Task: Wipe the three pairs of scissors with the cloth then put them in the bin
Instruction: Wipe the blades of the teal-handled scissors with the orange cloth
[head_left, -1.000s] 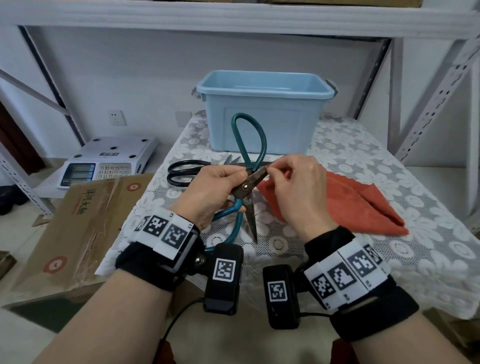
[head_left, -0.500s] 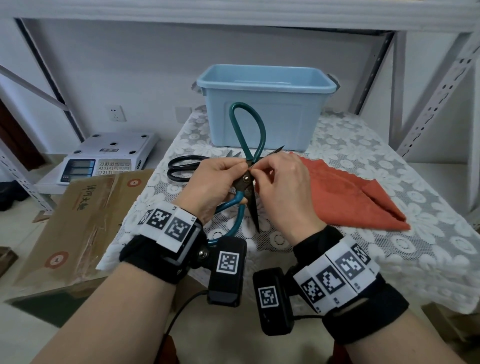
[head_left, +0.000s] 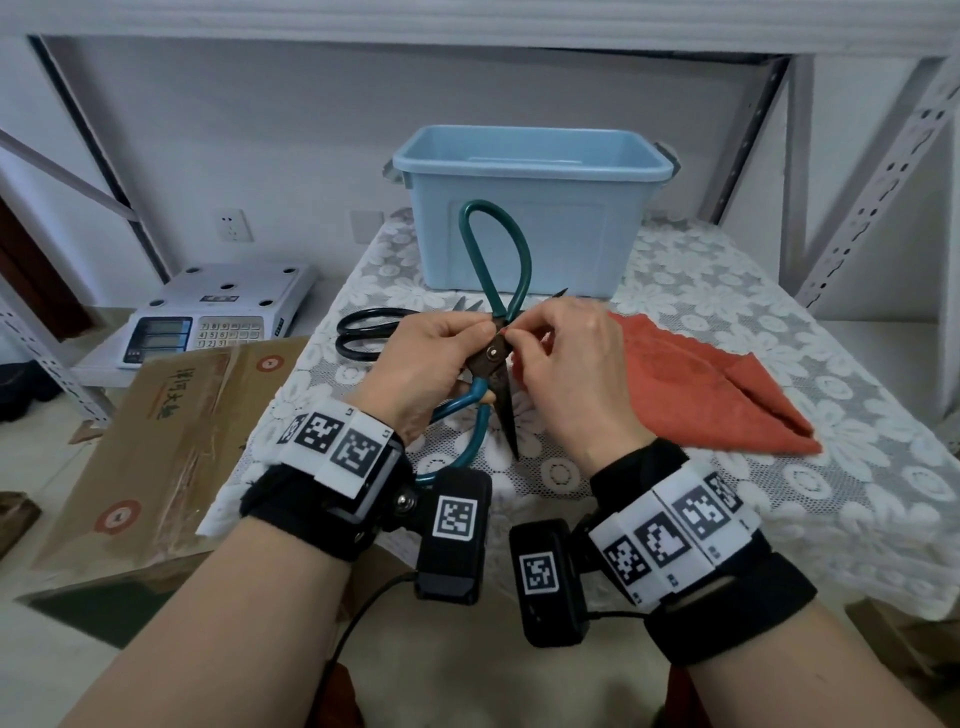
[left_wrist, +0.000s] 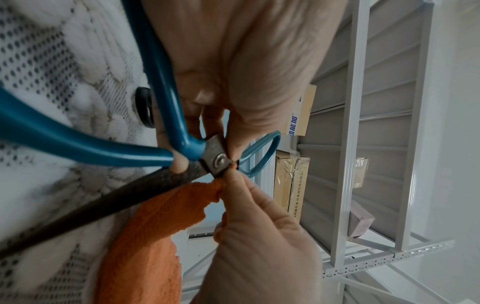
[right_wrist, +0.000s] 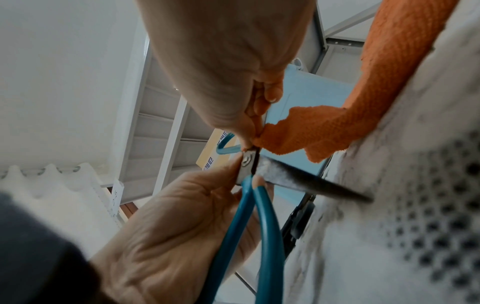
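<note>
While your left hand (head_left: 423, 358) grips teal scissors (head_left: 493, 358) at pivot, right hand (head_left: 563, 364) pinches cloth (left_wrist: 161, 216) corner against it. Step: wiping first pair. Next: draw cloth down blade; bin (head_left: 530, 208) beyond both hands, black scissors (head_left: 363, 332) beyond left.

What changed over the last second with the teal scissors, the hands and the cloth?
The right hand, pinching a corner of the orange cloth, slid from the upper blade in toward the pivot of the teal scissors, and the scissors opened wider, with one handle loop now nearly upright. The left hand kept its grip near the pivot. Black scissors and blue bin stayed put.
</note>
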